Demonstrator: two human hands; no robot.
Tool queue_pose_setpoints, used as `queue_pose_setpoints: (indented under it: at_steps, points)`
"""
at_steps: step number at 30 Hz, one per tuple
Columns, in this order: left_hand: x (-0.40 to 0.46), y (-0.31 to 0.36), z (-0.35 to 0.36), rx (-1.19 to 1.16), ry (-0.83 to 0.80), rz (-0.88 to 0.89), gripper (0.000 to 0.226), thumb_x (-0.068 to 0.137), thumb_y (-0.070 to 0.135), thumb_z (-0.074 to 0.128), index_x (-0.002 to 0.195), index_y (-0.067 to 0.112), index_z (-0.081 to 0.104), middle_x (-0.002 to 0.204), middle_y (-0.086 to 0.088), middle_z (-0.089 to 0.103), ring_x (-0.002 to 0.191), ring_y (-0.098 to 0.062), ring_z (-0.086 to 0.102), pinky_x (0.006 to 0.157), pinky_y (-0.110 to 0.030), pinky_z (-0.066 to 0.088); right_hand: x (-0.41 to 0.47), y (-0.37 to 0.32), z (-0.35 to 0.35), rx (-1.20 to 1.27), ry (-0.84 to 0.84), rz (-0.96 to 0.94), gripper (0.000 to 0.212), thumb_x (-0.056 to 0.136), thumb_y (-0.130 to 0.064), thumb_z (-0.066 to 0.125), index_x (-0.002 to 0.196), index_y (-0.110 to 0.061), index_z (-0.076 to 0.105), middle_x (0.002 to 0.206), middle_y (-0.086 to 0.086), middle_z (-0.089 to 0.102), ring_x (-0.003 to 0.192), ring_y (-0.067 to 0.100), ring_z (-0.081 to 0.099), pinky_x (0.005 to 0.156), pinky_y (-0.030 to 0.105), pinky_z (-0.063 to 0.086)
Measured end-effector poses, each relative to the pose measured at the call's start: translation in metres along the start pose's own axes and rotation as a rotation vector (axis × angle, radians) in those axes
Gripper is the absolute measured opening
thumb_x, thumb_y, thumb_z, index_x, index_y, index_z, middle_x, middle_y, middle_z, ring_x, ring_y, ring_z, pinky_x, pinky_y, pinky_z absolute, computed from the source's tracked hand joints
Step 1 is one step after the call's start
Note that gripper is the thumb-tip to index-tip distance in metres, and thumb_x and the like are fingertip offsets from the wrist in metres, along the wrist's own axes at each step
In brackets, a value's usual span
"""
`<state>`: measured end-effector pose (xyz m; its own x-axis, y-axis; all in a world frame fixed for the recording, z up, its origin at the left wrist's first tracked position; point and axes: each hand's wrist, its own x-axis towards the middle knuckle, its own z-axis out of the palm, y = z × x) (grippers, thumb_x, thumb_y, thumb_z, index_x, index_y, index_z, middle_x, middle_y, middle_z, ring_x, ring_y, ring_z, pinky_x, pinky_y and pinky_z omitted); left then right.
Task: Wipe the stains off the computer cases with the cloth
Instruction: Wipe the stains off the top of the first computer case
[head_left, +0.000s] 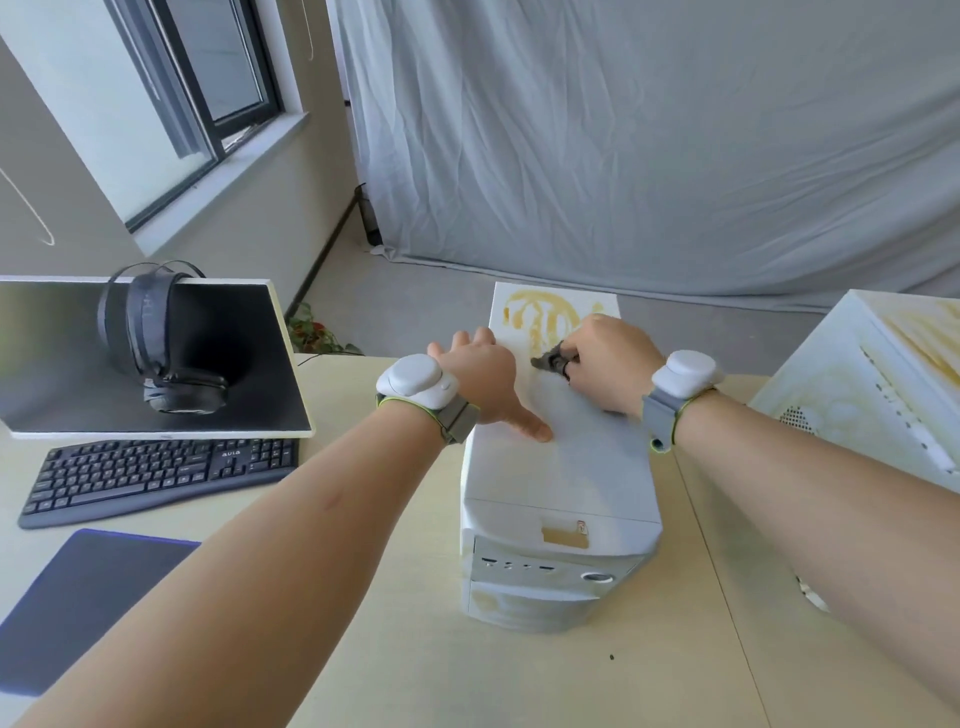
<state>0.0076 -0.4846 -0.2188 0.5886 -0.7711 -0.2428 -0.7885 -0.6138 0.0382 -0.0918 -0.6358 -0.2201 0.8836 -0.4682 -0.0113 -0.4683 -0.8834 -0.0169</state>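
Desk (426, 675) surface, pale wood, carries everything in front of me. White computer case (561, 467) stands on it at centre, front panel toward me; yellow-brown stains (545, 317) cover the far end of its top, and a fainter patch shows low on the front. A second white case (883, 384), also stained, sits tilted at the right edge of view. To the left: monitor (156, 358) with dark screen, headphones (156, 343) hung over its top edge, black keyboard (156, 478) below it, dark blue mat (88, 603) nearest me. My left hand (483, 379) rests on the left edge of the case top – thumb flat on the top, fingers curled over the side. My right hand (613, 358) presses on the top just short of the stains, fingers curled tight around a small dark cloth (550, 359) – only a bunched corner shows
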Motion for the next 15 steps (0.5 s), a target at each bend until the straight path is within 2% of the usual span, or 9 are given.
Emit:
queue_pose_setpoints:
  at_steps: [2, 4, 5, 7, 10, 13, 15]
  points:
    - [0.0, -0.003, 0.002, -0.011, 0.006, 0.009, 0.088, 0.048, 0.095, 0.067, 0.085, 0.017, 0.05, 0.117, 0.0, 0.044, 0.107, -0.025, 0.04, 0.099, -0.047, 0.038, -0.032, -0.006, -0.002, 0.061, -0.018, -0.082, 0.016, 0.085, -0.015, 0.056, 0.069, -0.018, 0.059, 0.082, -0.001, 0.044, 0.079, 0.032, 0.053, 0.053, 0.032, 0.029]
    - [-0.001, -0.007, 0.007, -0.03, 0.014, 0.023, 0.087, 0.049, 0.096, 0.065, 0.085, 0.018, 0.052, 0.12, 0.001, 0.044, 0.108, -0.025, 0.039, 0.1, -0.047, 0.036, -0.062, -0.002, -0.004, 0.068, -0.064, -0.146, 0.011, 0.085, -0.015, 0.058, 0.083, -0.017, 0.069, 0.084, -0.002, 0.046, 0.082, 0.03, 0.055, 0.06, 0.037, 0.042]
    - [-0.001, -0.005, 0.006, -0.025, 0.024, 0.031, 0.087, 0.049, 0.097, 0.063, 0.086, 0.018, 0.053, 0.122, 0.002, 0.045, 0.108, -0.025, 0.039, 0.099, -0.048, 0.036, -0.072, 0.005, -0.006, 0.06, -0.085, -0.152, 0.016, 0.085, -0.015, 0.058, 0.091, -0.018, 0.072, 0.086, -0.003, 0.047, 0.084, 0.03, 0.056, 0.065, 0.039, 0.046]
    - [-0.003, -0.009, 0.008, -0.029, 0.031, 0.034, 0.091, 0.05, 0.098, 0.061, 0.092, 0.017, 0.056, 0.123, 0.002, 0.046, 0.11, -0.025, 0.04, 0.099, -0.049, 0.035, -0.072, 0.012, -0.007, 0.027, -0.068, -0.101, 0.018, 0.085, -0.014, 0.058, 0.092, -0.021, 0.073, 0.087, -0.004, 0.047, 0.088, 0.034, 0.058, 0.066, 0.036, 0.044]
    - [-0.002, -0.007, 0.007, -0.03, 0.021, 0.024, 0.094, 0.049, 0.099, 0.06, 0.094, 0.016, 0.058, 0.124, 0.002, 0.048, 0.111, -0.025, 0.041, 0.098, -0.05, 0.034, -0.037, 0.019, -0.006, -0.068, 0.014, 0.046, 0.013, 0.085, -0.014, 0.057, 0.072, -0.015, 0.061, 0.088, 0.004, 0.052, 0.079, 0.036, 0.054, 0.063, 0.033, 0.039]
    - [-0.003, -0.008, 0.002, -0.013, 0.006, 0.009, 0.091, 0.046, 0.1, 0.06, 0.088, 0.019, 0.055, 0.122, 0.003, 0.048, 0.11, -0.024, 0.041, 0.098, -0.051, 0.033, 0.013, 0.018, -0.003, 0.001, 0.047, 0.149, 0.016, 0.081, -0.014, 0.055, 0.082, -0.011, 0.071, 0.095, 0.014, 0.066, 0.08, 0.037, 0.06, 0.065, 0.029, 0.041]
    - [-0.002, -0.008, 0.001, -0.034, 0.002, 0.002, 0.091, 0.046, 0.099, 0.061, 0.09, 0.019, 0.055, 0.122, 0.003, 0.05, 0.11, -0.024, 0.042, 0.097, -0.049, 0.033, 0.029, 0.006, 0.001, 0.007, 0.092, 0.148, 0.02, 0.083, -0.015, 0.053, 0.09, -0.008, 0.071, 0.101, 0.013, 0.063, 0.089, 0.037, 0.063, 0.067, 0.03, 0.039]
